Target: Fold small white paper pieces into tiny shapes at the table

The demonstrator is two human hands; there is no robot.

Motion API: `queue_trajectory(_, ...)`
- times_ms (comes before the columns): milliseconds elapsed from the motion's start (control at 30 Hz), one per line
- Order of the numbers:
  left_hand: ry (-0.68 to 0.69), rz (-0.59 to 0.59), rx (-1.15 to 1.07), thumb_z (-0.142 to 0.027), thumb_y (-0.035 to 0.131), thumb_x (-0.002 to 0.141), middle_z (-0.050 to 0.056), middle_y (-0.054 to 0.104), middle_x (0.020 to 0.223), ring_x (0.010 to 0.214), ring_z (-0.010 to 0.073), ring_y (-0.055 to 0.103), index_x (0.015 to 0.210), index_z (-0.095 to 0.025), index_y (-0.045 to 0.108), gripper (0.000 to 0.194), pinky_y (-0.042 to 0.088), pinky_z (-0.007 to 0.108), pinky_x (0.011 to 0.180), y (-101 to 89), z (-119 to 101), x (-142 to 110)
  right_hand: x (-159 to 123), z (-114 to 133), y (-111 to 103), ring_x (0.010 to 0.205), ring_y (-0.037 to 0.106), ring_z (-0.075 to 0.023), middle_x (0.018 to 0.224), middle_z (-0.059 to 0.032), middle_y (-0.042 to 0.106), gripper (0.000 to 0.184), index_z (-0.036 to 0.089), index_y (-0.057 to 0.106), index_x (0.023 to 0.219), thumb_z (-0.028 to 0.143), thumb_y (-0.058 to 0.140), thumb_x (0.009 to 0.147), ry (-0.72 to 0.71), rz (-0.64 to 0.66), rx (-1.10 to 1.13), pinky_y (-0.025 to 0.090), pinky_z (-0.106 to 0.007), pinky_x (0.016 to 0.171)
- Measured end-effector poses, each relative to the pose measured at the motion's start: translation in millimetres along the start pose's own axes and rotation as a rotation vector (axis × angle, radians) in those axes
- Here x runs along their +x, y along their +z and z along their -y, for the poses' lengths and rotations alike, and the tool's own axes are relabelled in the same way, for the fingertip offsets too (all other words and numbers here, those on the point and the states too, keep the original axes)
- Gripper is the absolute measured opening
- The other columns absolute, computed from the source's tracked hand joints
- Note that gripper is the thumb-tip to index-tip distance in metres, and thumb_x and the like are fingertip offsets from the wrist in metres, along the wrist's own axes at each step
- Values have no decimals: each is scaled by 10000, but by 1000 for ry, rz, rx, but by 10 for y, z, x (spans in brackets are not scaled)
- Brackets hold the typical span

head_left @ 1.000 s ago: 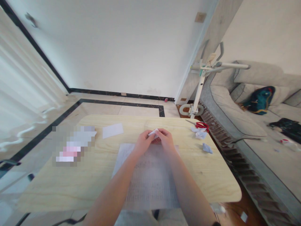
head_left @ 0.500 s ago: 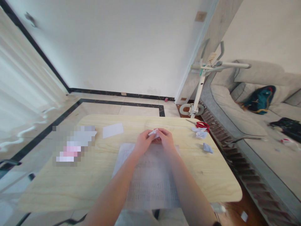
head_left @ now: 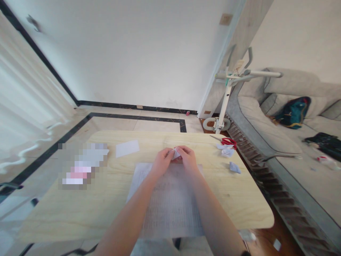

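Both forearms are bare and reach forward from the lower edge, the left forearm [head_left: 130,209] and right forearm [head_left: 213,206] slanting inward toward each other. The left hand [head_left: 162,160] and right hand [head_left: 188,157] come close together, backs upward, fingers bent inward and pinched, wrists nearly straight.

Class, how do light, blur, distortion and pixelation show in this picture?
All in the head view: soft light, no strong glare; print on the greyish rectangular paper sheet too blurred to read; small white paper between the fingers lacking crisp edges; pale rectangular wooden table flaring towards the camera, perhaps from a wide lens; coarse pixel blocks hiding detail at the table's left.
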State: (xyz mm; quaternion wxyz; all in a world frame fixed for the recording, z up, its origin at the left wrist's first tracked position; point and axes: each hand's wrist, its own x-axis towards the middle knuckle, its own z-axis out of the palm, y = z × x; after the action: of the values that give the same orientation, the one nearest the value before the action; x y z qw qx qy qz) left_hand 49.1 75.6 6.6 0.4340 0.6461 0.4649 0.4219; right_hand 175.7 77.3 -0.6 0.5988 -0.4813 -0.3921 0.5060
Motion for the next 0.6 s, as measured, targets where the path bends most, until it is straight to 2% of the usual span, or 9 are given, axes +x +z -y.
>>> queue_trajectory(233,10,-5,11,-339,457,855,34,673,778,724,160,608,844,-160,654,266,455,247,643,18,-16,-6,13,-32,-21,498,476,-115,536,24,574,121,186,650,592,294,671,642,-56,-29,-44,363,-245,486)
queue_trajectory(433,25,-108,-52,-312,539,817,50,685,837,746,155,632,935,-167,610,200,478,257,677,28,-16,-18,9,-47,-18,498,463,-112,528,24,563,114,182,652,584,278,649,646,-90,-54,-65,343,-246,489)
queue_trajectory(600,53,-112,-39,-305,538,812,46,685,863,775,158,629,914,-175,629,189,482,266,698,26,22,-1,9,-53,-14,512,476,-118,539,19,570,139,181,654,597,305,646,658,-88,-63,-92,349,-246,497)
